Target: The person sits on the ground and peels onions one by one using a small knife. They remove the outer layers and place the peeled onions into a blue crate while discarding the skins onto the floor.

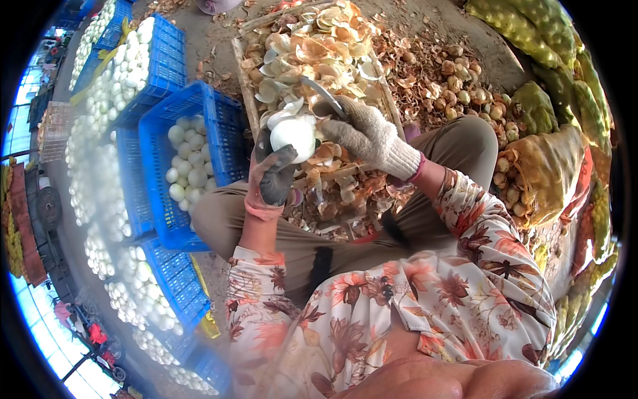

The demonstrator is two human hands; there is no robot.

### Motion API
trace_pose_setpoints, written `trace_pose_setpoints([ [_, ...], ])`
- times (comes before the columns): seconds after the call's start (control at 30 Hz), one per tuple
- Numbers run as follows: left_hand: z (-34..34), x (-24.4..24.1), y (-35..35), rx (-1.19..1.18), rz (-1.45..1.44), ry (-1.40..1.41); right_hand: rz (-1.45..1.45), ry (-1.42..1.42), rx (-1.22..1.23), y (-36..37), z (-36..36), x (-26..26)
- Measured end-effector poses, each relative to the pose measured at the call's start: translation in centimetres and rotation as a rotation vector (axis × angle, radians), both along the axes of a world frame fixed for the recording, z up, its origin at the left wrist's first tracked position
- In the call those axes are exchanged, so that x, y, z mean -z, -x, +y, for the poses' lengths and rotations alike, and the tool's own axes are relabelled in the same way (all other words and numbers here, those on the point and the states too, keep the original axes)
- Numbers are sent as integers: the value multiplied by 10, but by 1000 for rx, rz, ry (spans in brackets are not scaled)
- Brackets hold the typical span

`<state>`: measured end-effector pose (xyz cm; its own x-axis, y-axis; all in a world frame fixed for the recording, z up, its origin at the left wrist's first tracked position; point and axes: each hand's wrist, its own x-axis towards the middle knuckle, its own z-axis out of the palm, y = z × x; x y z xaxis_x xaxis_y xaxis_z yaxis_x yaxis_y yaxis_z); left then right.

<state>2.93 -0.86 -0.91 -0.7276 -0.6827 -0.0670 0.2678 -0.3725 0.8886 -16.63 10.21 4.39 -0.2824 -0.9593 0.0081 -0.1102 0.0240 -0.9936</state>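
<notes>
A white peeled onion rests in my left hand, which wears a pink glove with dark grey palm and fingers. Loose pale layers stick up at the onion's top. My right hand, in a knitted cream glove with dirty fingertips, is closed around a knife with a curved metal blade; its handle is hidden by the fingers. The blade points up and to the left, above the onion and apart from it. Beneath both hands lies a heap of onion skins in a wooden frame.
At my left stands a blue plastic crate partly filled with peeled onions; more blue crates heaped with white onions line that side. Unpeeled onions lie on the floor at right, beside an orange mesh sack and green sacks.
</notes>
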Motion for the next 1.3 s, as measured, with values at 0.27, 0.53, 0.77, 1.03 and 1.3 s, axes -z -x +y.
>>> trace_pose_setpoints([
  [0.27, 14, -6, 5, 84, -79, -304, 566, 222, -57, 1, -4, 6],
  [0.53, 6, -18, 1, 88, -56, -181, -311, -249, 379, 25, -24, -9],
  [0.77, 0, -28, 2, 6, -104, -276, 132, -98, 77, 24, -17, -11],
  [1.03, 5, -23, 2, 97, -97, -51, 72, -46, 83, 6, -25, 0],
  [1.3, 17, -4, 6, 79, -31, -144, -813, -198, 119, 17, -15, -28],
])
